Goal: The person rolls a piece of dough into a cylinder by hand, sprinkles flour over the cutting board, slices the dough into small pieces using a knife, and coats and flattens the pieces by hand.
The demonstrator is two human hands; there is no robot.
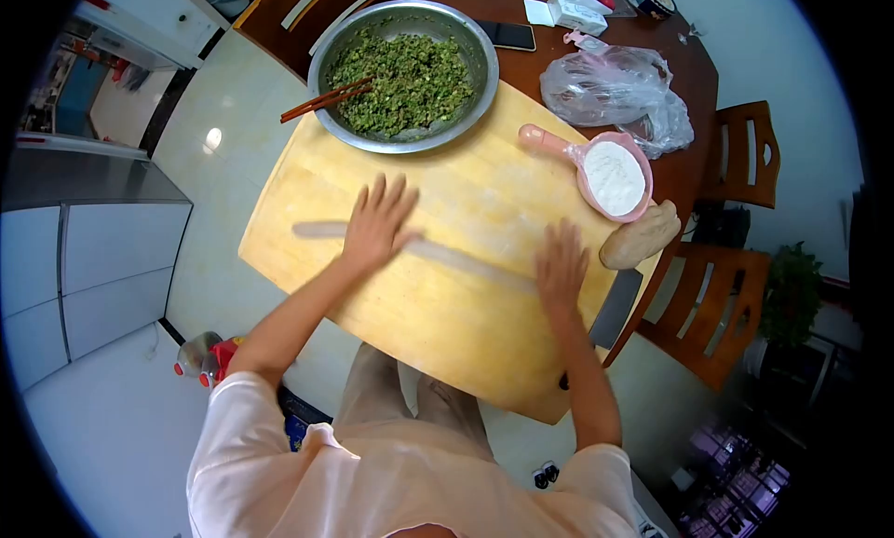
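A long thin rope of dough [470, 262] lies across the pale wooden board [419, 328]. My left hand [377, 223] rests flat over its left part, fingers spread, with one end sticking out beyond the hand. Over the right end of the dough rope is my right hand [561, 266], also flat with fingers extended and slightly blurred; it hides that end. A lump of dough [643, 234] sits at the board's right edge. Beside it stands a pink scoop [545, 140] holding white flour [615, 178].
A metal bowl [494, 72] of chopped green filling [400, 80] stands at the back, chopsticks [326, 100] across its rim. A cleaver [615, 307] lies by my right forearm. Plastic bags [610, 81], a phone [507, 35] and a tissue pack [577, 13] are on the dark table.
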